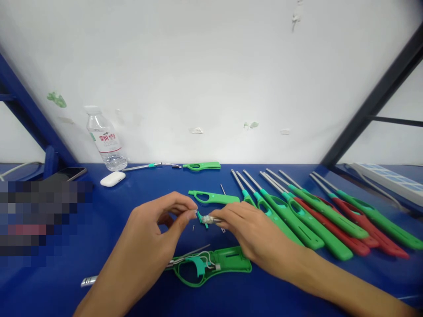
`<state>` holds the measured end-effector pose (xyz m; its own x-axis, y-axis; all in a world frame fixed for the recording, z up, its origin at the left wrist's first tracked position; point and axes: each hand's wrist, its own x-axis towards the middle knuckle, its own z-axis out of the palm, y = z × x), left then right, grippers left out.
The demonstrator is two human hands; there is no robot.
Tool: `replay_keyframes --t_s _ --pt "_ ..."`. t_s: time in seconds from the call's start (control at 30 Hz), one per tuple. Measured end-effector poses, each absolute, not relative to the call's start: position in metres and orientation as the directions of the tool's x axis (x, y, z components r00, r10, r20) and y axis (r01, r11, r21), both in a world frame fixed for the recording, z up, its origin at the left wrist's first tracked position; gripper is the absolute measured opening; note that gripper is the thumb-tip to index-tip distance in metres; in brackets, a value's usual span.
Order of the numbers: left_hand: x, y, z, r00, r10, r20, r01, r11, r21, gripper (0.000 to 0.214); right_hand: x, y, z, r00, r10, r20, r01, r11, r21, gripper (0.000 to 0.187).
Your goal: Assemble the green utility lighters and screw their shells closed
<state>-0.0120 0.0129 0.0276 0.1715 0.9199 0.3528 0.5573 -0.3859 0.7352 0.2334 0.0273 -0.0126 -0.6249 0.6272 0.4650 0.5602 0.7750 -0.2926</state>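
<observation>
My left hand (158,229) is closed in a pinch, with something tiny and pale at its fingertips. Just beside those fingertips is a small teal plastic piece (200,216); I cannot tell if it is held. My right hand (254,226) grips a small clear-and-metal part (207,219), its tip close to the teal piece. Below both hands lies an opened green lighter half-shell (233,260), with a teal trigger (198,265), pale wires and a metal rod inside. Beyond the hands rests a green handle shell (214,197). A tiny metal pin (193,228) lies between the hands.
Several long-nosed green lighters (307,231) and red ones (350,240) lie at right. At the back are another green shell (206,166), a metal tube (140,167), a white case (113,178) and a water bottle (106,143). A power strip (393,182) lies far right.
</observation>
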Motion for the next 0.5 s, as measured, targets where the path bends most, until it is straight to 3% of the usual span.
replay_keyframes --t_s 0.1,0.5 --pt "-0.0113 0.013 0.0303 0.208 0.932 0.295 0.454 -0.36 0.815 0.013 0.2343 0.0267 -0.0158 -0.646 0.609 0.461 0.57 0.786 -0.24 0.028" --pt "-0.0116 0.0071 0.0278 0.268 0.947 0.179 0.53 -0.3 0.793 0.024 0.2348 0.027 -0.0163 -0.663 0.594 0.456 0.571 0.795 -0.206 0.031"
